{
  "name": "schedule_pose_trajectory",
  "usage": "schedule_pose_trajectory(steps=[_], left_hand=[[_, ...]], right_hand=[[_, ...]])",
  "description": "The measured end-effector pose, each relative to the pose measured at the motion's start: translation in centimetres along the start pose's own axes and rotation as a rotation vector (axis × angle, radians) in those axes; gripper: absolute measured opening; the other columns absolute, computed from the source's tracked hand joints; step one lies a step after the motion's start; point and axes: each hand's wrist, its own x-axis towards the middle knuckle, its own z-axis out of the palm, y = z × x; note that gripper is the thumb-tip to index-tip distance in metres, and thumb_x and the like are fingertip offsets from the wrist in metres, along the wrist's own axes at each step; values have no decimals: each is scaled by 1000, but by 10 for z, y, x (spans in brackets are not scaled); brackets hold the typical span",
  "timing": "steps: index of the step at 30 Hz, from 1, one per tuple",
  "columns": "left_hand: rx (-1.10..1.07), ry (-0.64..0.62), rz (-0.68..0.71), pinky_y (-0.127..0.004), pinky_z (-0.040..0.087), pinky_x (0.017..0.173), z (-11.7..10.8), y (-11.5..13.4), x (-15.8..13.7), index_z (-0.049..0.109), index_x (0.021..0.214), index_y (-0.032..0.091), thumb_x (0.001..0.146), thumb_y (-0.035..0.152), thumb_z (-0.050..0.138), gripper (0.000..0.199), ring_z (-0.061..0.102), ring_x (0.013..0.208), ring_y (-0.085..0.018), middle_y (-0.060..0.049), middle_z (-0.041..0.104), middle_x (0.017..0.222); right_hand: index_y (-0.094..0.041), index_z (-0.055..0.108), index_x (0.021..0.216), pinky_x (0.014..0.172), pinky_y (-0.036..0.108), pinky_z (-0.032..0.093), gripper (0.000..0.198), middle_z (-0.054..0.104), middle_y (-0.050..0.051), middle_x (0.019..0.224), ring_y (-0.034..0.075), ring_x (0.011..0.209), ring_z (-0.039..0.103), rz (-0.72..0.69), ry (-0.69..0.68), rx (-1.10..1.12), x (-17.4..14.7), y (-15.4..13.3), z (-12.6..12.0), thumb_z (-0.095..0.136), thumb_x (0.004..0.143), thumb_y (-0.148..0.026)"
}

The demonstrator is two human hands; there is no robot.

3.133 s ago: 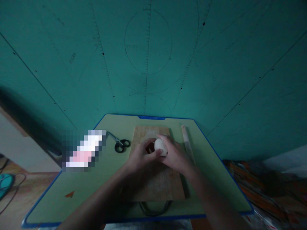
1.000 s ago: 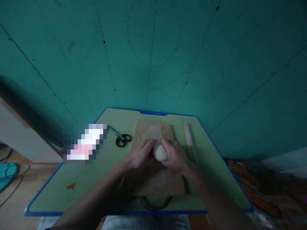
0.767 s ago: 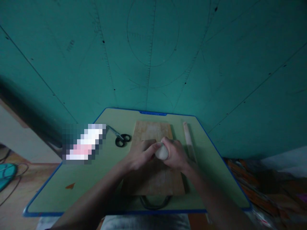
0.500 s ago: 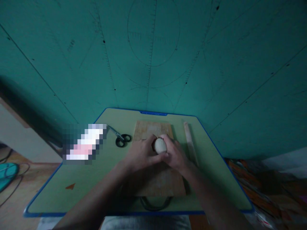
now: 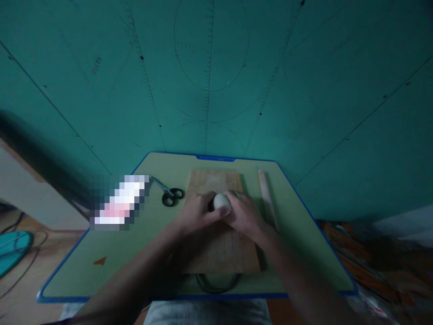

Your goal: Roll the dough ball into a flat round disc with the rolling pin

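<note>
A pale, round ball of dough (image 5: 221, 202) is squeezed between my two hands over the wooden board (image 5: 221, 255). My left hand (image 5: 195, 213) curls round its left side, the thumb lying across the front of the ball. From the other side my right hand (image 5: 245, 211) cups it, fingers bent; its thumb is largely hidden. Both hands are closed on the dough, and its underside is out of sight. To the right of the board lies a pale wooden rolling pin (image 5: 267, 194). Black-handled scissors (image 5: 172, 195) rest left of the board with their blades pointing away.
The light table (image 5: 135, 253) has a blue rim and stands against a green wall (image 5: 216, 104). A pixelated pink-and-white item (image 5: 122, 201) is at its left edge. Near the front left is a small brown triangular piece (image 5: 100, 261). A dark handle (image 5: 218, 289) shows below the board.
Both hands have shifted slightly around the dough ball, and the left thumb now covers more of its front. The whole view has moved a little; scissors and rolling pin stay in place.
</note>
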Motion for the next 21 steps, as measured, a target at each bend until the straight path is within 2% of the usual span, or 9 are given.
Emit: schedule_pose_trajectory(steps=[6,9,11,14,17,19,21], left_hand=[[17,-67,59,-26,33,55,1,-1,-2,55,80,18,89,60,41,45,52,60,-15,-1,60,69],[51,-50,44,-28,37,60,3,3,-3,56,87,19,92,59,34,46,57,65,-18,-3,64,73],[79,-10,28,-30,40,64,3,5,-4,56,102,19,90,62,39,47,62,73,-22,-5,68,82],[51,44,35,-34,45,70,4,7,-5,50,120,20,82,60,57,56,65,85,-26,-8,69,98],[-149,103,25,-33,46,72,3,3,-4,53,114,19,81,55,60,48,63,85,-23,-6,67,95],[-397,161,-38,-29,46,64,4,1,-2,53,105,19,83,57,56,44,60,73,-17,-2,62,85],[-654,175,-137,-24,41,53,7,1,1,51,101,19,83,61,54,46,52,58,-12,2,56,74]], right_hand=[[-21,58,81,65,30,41,16,70,8,81,23,74,64,-94,64,-6,1,7,6,61,75,-35],[-22,59,75,61,29,40,15,70,6,75,22,69,64,-59,100,65,2,5,6,65,69,-35],[-22,61,75,59,28,39,16,70,4,74,22,67,64,-5,99,118,3,2,5,66,68,-36],[-21,63,84,61,28,41,20,72,6,82,23,73,66,57,74,200,3,-4,4,65,72,-36],[-20,59,107,64,30,45,35,71,8,92,24,80,67,78,98,256,-1,-5,4,63,75,-31],[-20,51,121,65,30,47,50,70,7,94,23,79,66,77,150,298,-4,-2,2,64,75,-33],[-19,45,127,68,31,49,55,68,7,96,22,80,65,50,238,345,-7,1,-1,61,78,-39]])
